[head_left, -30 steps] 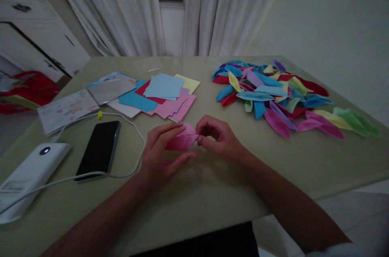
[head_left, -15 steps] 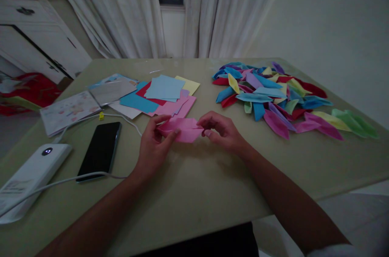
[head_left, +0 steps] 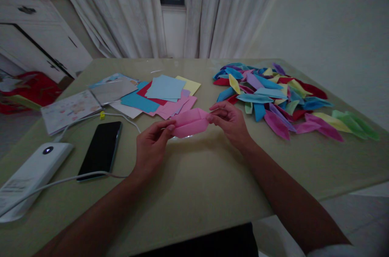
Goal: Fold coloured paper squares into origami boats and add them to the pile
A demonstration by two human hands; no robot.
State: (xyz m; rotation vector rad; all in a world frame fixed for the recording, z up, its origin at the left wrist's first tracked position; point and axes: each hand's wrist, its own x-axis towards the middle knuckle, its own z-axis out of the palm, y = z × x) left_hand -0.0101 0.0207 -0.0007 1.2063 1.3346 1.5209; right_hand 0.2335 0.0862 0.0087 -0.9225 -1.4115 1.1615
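A pink folded paper boat (head_left: 191, 123) is held between my two hands just above the table. My left hand (head_left: 152, 141) pinches its left end between thumb and fingers. At the opposite end, my right hand (head_left: 229, 123) grips the tip in the same way. A fold line runs along the paper's length. Beyond it lie loose sheets of coloured paper (head_left: 165, 86) in blue, red, pink and yellow. To the right of my right hand is a heap of folded paper boats (head_left: 263, 91) in many colours.
A black phone (head_left: 100, 149) and a white power bank (head_left: 36, 180) lie on the left, with a white cable (head_left: 88, 175) running across. Printed packets (head_left: 71, 111) sit behind them. The table (head_left: 206, 192) ends close to my body; curtains (head_left: 121, 9) hang beyond its far edge.
Both hands have spread apart slightly, the right one moving up and right. The pink paper has shifted right and now lies stretched between my fingertips, with more of it showing.
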